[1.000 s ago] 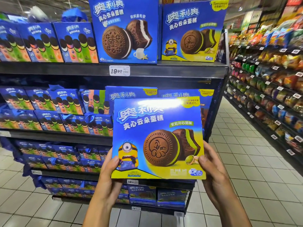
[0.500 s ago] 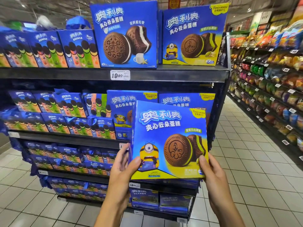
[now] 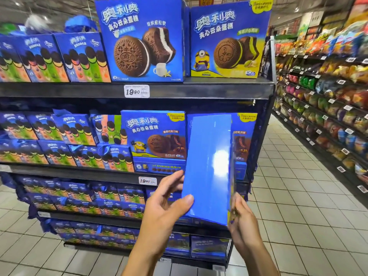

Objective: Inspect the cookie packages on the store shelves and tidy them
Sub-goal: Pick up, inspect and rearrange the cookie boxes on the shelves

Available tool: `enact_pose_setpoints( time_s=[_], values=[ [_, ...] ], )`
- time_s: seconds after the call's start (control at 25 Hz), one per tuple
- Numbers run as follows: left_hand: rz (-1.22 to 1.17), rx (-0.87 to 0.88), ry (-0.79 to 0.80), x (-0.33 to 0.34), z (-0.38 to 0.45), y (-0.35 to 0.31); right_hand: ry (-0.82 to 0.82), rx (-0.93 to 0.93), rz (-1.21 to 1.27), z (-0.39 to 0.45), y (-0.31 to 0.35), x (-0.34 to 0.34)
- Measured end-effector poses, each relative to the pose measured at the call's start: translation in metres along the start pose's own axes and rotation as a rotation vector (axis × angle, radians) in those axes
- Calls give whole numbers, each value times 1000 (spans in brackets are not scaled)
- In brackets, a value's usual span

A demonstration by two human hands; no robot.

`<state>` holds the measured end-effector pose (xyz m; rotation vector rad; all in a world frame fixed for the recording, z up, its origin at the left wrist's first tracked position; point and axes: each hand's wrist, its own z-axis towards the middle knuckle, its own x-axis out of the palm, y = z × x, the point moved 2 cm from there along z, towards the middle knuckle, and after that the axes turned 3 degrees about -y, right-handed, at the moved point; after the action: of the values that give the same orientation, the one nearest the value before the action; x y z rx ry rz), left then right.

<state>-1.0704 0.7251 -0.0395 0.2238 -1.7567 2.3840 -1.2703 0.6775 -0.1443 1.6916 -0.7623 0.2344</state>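
I hold a blue cookie box (image 3: 209,168) upright in front of the middle shelf, turned so its plain blue side panel faces me. My left hand (image 3: 167,204) grips its lower left edge, thumb on the panel and fingers behind. My right hand (image 3: 242,218) grips the lower right corner, on the printed face, which is turned away. Behind the box stand two matching cookie boxes (image 3: 157,134) on the middle shelf (image 3: 79,172). Two large cookie boxes (image 3: 141,40) stand on the top shelf (image 3: 179,90).
Smaller blue cookie packs (image 3: 59,136) fill the left part of every shelf. Price tags (image 3: 136,91) hang on the shelf edges. An aisle with a tiled floor (image 3: 288,206) runs along the right, lined by a snack shelf (image 3: 328,108).
The box has swung from front-facing to side-on and moved right and up toward the middle shelf. Both hands kept hold of its lower part.
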Motion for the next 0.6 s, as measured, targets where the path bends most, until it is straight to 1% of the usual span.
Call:
enact_pose_setpoints(
  time_s=[0.12, 0.36, 0.6],
  values=[
    [51, 67, 7, 10, 0, -6, -13, 35, -4, 6, -7, 5],
    [38, 53, 16, 8, 2, -9, -42, 58, -17, 8, -9, 8],
    [60, 92, 11, 2, 6, -6, -33, 61, -4, 11, -7, 12]
  ],
)
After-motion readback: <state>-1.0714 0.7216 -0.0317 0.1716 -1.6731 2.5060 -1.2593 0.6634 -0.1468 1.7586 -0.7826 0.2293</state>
